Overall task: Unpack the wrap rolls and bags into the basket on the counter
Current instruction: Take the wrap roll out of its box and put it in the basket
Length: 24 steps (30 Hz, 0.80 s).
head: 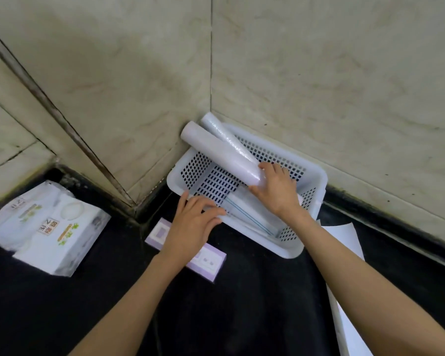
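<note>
A white perforated basket (311,176) stands on the black counter in the wall corner. Two pale wrap rolls lean across it, their far ends resting over its back corner. My right hand (275,186) is shut on the near end of the front roll (216,147). The second roll (221,132) lies just behind it. A flat pack of clear bags with blue lines (252,214) lies in the basket's bottom. My left hand (195,222) rests on the basket's near rim, fingers touching that pack.
A purple and white carton (208,263) lies on the counter under my left wrist. A large white printed package (46,229) sits at the left. White sheets (344,242) lie to the right of the basket. Tiled walls close in behind.
</note>
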Motion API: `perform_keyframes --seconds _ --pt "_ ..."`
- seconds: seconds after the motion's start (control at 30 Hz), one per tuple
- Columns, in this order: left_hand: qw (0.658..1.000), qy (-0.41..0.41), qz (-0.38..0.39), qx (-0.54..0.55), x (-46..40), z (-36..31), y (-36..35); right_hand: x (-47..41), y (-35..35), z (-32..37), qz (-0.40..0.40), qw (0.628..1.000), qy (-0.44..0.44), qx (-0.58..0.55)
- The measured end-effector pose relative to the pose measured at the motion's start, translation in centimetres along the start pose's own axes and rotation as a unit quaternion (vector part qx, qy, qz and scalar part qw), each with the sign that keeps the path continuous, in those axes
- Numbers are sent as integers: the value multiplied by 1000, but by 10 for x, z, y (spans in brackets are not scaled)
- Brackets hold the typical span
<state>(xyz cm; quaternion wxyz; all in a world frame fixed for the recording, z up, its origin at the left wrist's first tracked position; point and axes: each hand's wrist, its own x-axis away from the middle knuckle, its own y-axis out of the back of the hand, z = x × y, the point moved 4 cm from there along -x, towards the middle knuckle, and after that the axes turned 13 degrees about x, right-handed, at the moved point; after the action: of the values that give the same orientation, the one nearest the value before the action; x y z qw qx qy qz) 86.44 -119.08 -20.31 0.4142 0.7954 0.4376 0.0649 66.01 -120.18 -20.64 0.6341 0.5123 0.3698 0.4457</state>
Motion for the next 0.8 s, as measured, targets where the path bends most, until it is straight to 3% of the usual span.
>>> perform_keyframes --seconds 0.1,0.23,0.5,0.8 --pt "1000 6 -2 9 1 3 -3 9 -3 3 -27 999 5 37" --pt "1000 9 -4 14 0 5 -4 19 -14 9 -6 998 19 67" --pt "999 4 -10 34 1 4 -4 4 2 3 -34 994 -15 105" --pt "996 2 82 35 13 7 10 22 8 9 14 997 -55 -43"
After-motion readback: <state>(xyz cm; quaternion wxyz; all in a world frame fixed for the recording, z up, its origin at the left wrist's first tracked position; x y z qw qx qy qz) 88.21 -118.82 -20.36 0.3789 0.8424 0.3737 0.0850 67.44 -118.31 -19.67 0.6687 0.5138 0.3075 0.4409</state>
